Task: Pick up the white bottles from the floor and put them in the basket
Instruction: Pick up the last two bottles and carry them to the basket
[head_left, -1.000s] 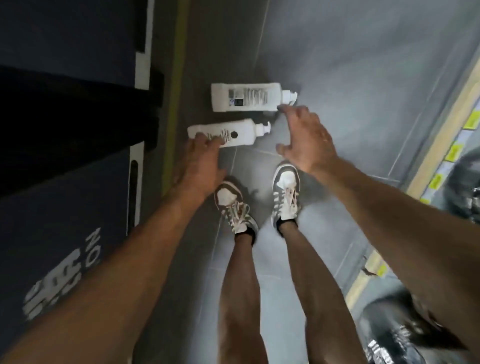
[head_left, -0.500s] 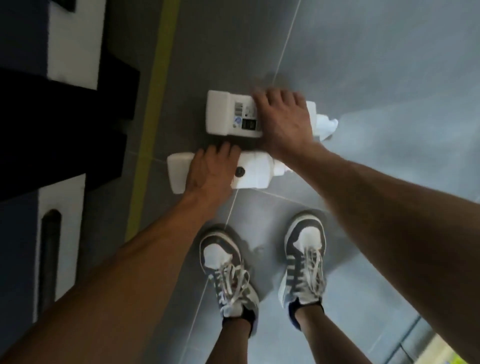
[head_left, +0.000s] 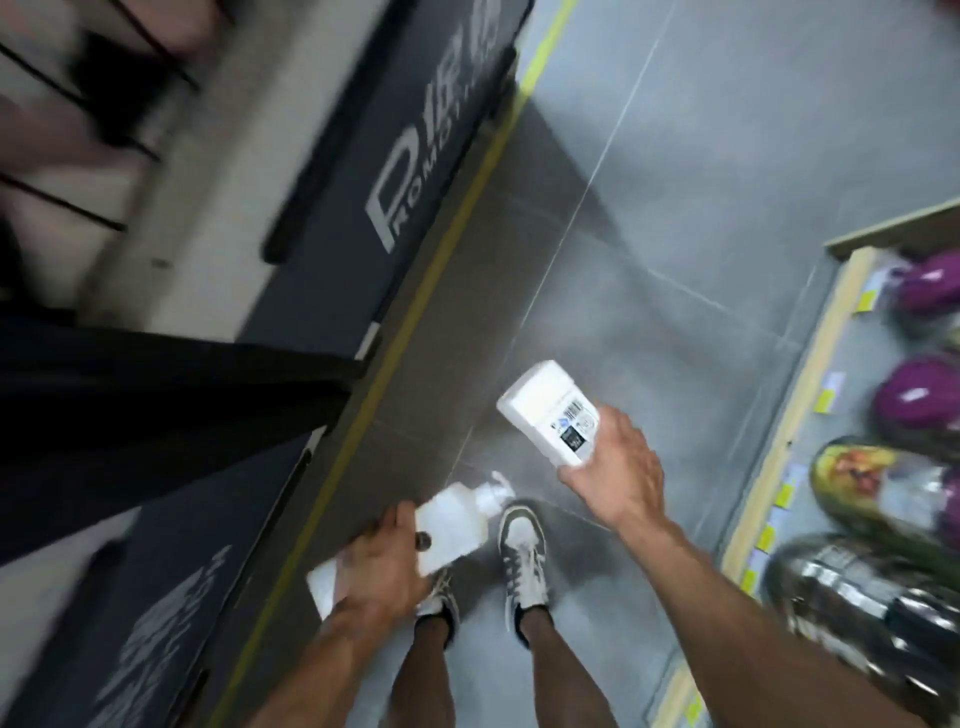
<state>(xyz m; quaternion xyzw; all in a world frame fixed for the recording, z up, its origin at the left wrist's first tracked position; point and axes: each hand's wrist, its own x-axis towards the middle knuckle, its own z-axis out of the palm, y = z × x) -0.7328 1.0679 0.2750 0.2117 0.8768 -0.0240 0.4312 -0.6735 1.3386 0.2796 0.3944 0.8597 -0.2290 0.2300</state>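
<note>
Two white pump bottles are off the floor, one in each hand. My left hand (head_left: 376, 566) grips the first white bottle (head_left: 454, 525) round its middle, pump nozzle pointing up and away from me, above my left shoe. My right hand (head_left: 615, 478) grips the second white bottle (head_left: 550, 410) near its pump end, its flat base pointing up-left and its barcode label facing me. The pump of that bottle is hidden behind my hand. No basket shows in the blurred head view.
A dark display stand (head_left: 426, 171) with white lettering runs along the left, bordered by a yellow floor line (head_left: 415, 312). On the right a low shelf (head_left: 779, 447) holds purple and shiny packaged goods. Grey floor tiles (head_left: 701, 208) stretch ahead; my shoes (head_left: 522, 556) stand below.
Both hands closed on the bottles and lifted them off the floor. The view rose and swung, with the stand and the right shelf coming into sight.
</note>
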